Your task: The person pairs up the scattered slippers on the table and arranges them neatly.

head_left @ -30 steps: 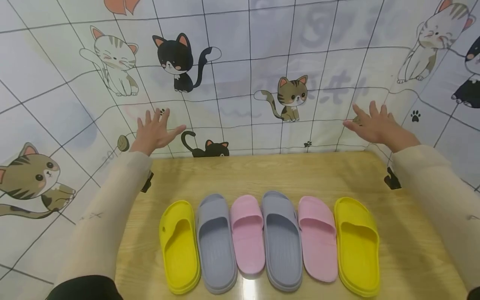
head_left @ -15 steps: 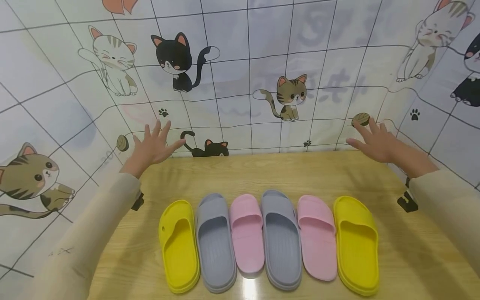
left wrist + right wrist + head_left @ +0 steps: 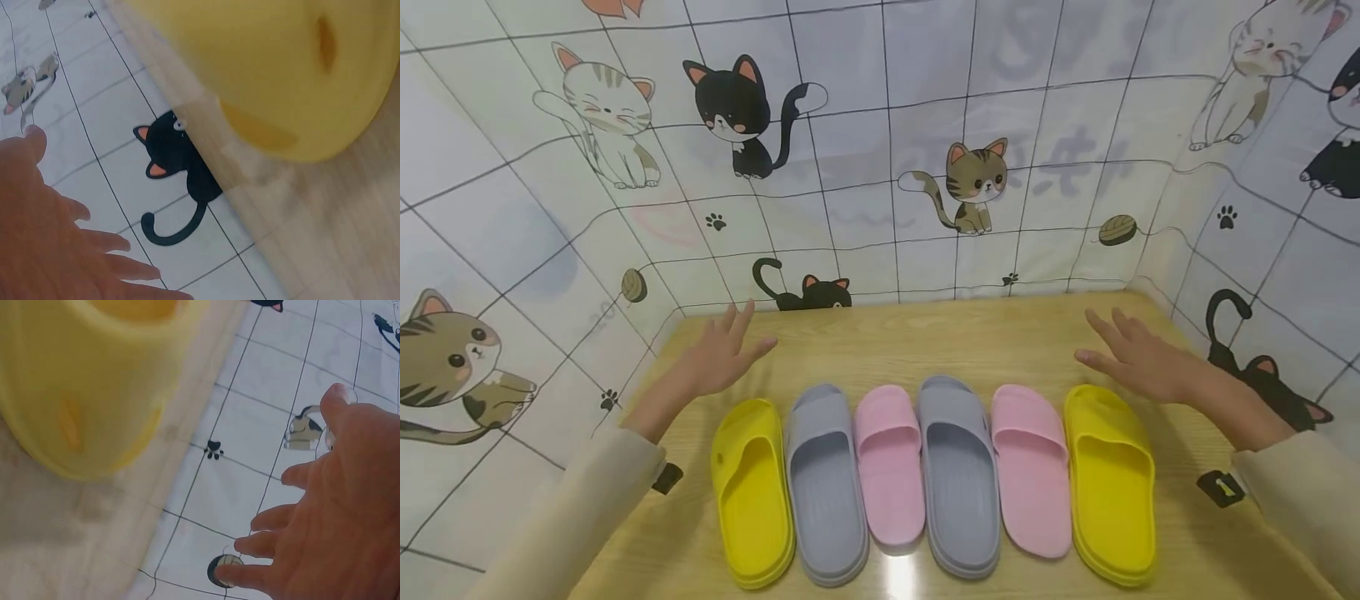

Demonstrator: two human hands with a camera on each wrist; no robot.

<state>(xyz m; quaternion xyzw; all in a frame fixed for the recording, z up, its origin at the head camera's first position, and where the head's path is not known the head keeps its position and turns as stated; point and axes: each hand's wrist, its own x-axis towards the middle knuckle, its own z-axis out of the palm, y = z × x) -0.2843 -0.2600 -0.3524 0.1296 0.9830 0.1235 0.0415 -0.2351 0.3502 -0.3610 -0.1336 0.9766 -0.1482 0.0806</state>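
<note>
Six slippers would be too many to tally, so several lie in a row, toes away from me. A yellow slipper is leftmost, then a grey slipper, a pink slipper, a second grey slipper, a second pink slipper and a second yellow slipper at the right end. My left hand hovers with spread fingers beyond the left yellow slipper. Over the toe of the right yellow slipper, slightly beyond it, my right hand is spread too. Neither hand holds anything.
The slippers lie on a wooden tabletop. A white cloth wall with grid lines and printed cats encloses the back and both sides. Dark straps show at the wrists.
Both hands have come down and back from in front of the rear wall toward the slippers. The slippers keep their places; the head view has shifted slightly.
</note>
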